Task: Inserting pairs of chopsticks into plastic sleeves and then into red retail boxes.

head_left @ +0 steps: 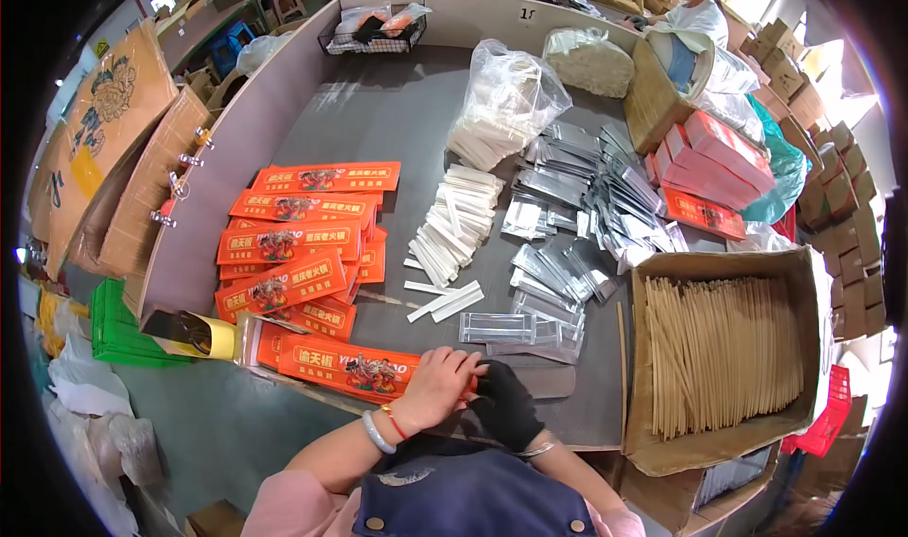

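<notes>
A long red printed paper sleeve point(350, 369) lies along the table's near edge. My bare left hand point(437, 388), with bangles at the wrist, curls over its right end. My right hand point(508, 405), in a black glove, meets it there, fingers closed at the same end. What the fingertips pinch is partly hidden. Left of centre is a loose pile of more red packets point(293, 239). Ahead of my hands lie white paper-wrapped strips point(454, 225). Beyond my right hand are many clear and silvery plastic sachets point(558, 182).
An open carton of wooden chopsticks point(724, 357) stands at the right. Behind it are stacked red bundles point(709, 159). A clear plastic bag point(511, 93) of white strips sits at the back, near a wire basket point(374, 36). Another person point(686, 17) is at the far right.
</notes>
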Demonstrator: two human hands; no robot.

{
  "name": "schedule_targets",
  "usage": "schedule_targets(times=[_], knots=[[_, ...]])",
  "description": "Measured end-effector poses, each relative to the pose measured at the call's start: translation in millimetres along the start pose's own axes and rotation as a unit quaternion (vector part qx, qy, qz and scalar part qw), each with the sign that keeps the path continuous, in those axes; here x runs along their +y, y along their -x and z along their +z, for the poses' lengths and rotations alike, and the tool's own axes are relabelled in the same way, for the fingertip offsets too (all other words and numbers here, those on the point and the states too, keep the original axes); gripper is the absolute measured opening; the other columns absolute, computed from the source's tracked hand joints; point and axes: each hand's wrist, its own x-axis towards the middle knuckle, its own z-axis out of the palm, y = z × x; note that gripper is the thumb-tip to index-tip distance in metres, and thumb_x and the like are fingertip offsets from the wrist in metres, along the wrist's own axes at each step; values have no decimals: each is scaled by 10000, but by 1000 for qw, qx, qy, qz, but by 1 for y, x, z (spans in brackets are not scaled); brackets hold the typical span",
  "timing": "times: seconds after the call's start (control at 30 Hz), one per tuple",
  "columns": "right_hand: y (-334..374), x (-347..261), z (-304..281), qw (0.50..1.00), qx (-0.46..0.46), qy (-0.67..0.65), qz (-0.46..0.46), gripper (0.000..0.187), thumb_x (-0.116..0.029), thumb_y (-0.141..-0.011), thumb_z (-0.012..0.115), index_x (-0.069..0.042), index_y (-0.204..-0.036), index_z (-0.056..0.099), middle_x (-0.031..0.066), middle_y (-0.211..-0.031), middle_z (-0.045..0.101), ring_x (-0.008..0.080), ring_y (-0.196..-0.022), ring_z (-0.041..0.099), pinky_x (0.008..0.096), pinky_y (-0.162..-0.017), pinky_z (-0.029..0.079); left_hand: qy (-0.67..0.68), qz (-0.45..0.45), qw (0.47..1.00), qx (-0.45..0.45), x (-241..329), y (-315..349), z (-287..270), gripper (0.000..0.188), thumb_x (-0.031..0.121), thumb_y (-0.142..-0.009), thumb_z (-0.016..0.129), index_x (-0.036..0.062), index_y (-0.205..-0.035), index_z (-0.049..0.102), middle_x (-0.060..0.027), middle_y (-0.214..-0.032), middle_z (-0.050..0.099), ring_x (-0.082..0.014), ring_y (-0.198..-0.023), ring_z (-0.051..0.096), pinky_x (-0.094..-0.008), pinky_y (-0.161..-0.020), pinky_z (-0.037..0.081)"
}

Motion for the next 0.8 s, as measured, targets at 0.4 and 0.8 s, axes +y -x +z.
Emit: schedule_targets(times=[0.4,0.8], knots=[[6,-6,-90,958,56,277,-38,589,-391,-637,826,-86,-1087,597,84,-863,608,318,-823,604,424,-737,451,-90,98,991,-1,-64,-42,-146,188,36,-707,630,84,-889,635,-147,-1026,565,-343,-975,535,-493,-852,465],[5,-35,-68,927,-83,366,10,619,-417,-648,809,-90,-1130,601,85,-1003,616,299,-948,567,444,-876,382,41,-251,959,122,-35,41,1,992,512,-620,849,-19,-1360,457,-228,-1435,372,-434,-1359,291,-570,-1141,167]])
